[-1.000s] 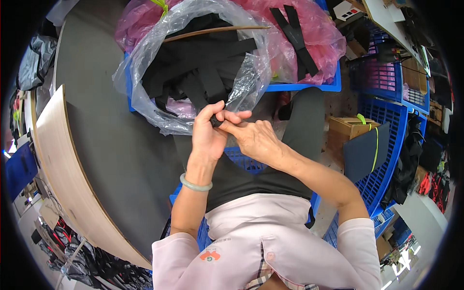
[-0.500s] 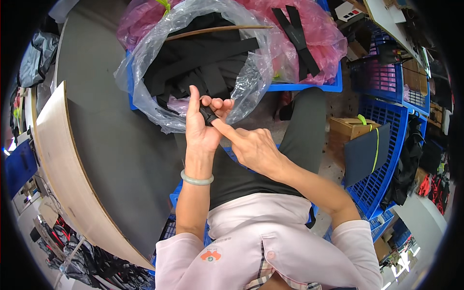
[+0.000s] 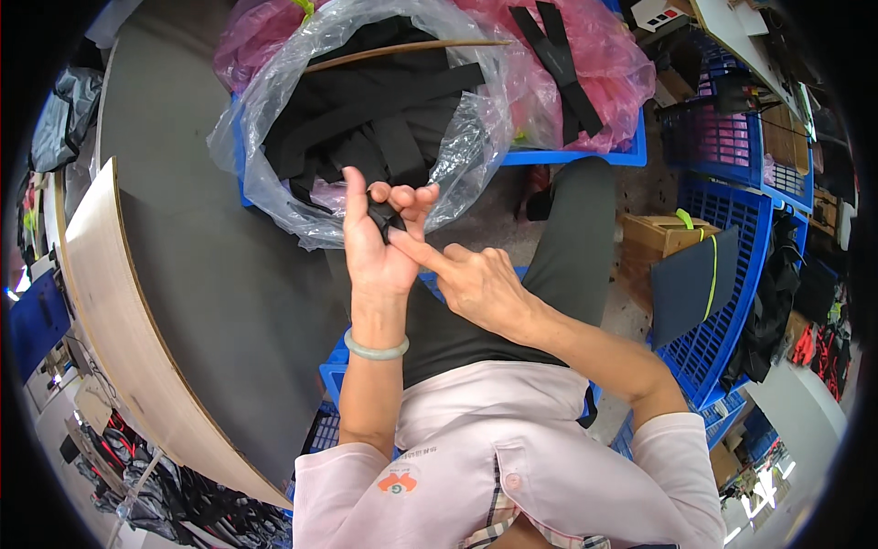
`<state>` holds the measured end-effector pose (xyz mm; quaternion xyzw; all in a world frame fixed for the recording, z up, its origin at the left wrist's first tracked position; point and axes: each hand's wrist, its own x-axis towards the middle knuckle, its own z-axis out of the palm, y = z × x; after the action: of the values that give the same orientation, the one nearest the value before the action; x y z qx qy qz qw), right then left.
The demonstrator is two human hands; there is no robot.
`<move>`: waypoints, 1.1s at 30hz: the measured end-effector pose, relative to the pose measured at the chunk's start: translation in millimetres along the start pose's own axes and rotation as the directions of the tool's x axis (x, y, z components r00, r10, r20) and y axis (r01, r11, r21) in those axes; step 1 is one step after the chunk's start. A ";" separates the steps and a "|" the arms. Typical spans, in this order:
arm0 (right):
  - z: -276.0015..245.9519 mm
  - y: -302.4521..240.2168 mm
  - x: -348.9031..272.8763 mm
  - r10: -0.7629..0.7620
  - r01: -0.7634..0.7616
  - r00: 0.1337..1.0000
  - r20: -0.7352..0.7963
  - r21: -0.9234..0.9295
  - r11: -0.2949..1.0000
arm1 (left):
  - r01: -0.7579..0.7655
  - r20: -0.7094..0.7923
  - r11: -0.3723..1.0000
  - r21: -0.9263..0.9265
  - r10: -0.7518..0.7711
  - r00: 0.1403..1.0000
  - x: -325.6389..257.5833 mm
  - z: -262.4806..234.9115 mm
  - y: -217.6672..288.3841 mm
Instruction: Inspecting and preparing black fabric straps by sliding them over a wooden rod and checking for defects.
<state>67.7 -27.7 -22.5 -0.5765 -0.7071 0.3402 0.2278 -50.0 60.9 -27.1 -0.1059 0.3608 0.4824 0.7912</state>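
My left hand (image 3: 370, 249) is held palm up above my lap, a bangle on its wrist. Its fingers curl over a small black fabric piece (image 3: 385, 218), perhaps a folded strip. From the right, my right hand (image 3: 485, 285) stretches its index finger to the near edge of that piece. The other right fingers are bent and the thumb is hidden. Just beyond the hands, a clear plastic bag (image 3: 240, 157) holds several black straps (image 3: 352, 123). A thin brown strip (image 3: 402, 49) arches across the bag's mouth.
Two crossed black straps (image 3: 560, 73) lie on pink plastic (image 3: 617, 78) in a blue crate (image 3: 576, 157). A dark grey surface (image 3: 192, 256) and a pale curved board (image 3: 137, 320) flank my left. Blue crates (image 3: 722, 302), a cardboard box (image 3: 645, 240) and a dark panel (image 3: 692, 285) stand right.
Both hands have shifted slightly left. The black piece has turned a little in my left fingers, and the right index finger still touches it.
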 end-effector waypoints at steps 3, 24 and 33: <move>7.6 -4.1 8.1 0.060 -0.060 0.998 0.010 0.027 0.998 | -0.077 0.021 0.995 0.057 0.076 0.997 -1.9 1.3 -5.0; -36.9 64.3 115.4 0.059 0.015 0.983 -0.176 0.392 0.920 | -0.115 -0.189 0.992 -0.054 0.103 0.977 59.8 -11.4 98.8; -59.6 175.9 196.9 -0.211 -0.070 0.894 -0.396 -0.589 0.805 | 0.109 -0.034 0.966 -0.235 -0.120 0.992 57.3 12.5 58.2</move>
<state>180.9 194.6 -127.5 -0.6526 -0.7279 -0.0448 0.2055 -77.3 136.5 -46.1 -0.2302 0.3137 0.4723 0.7909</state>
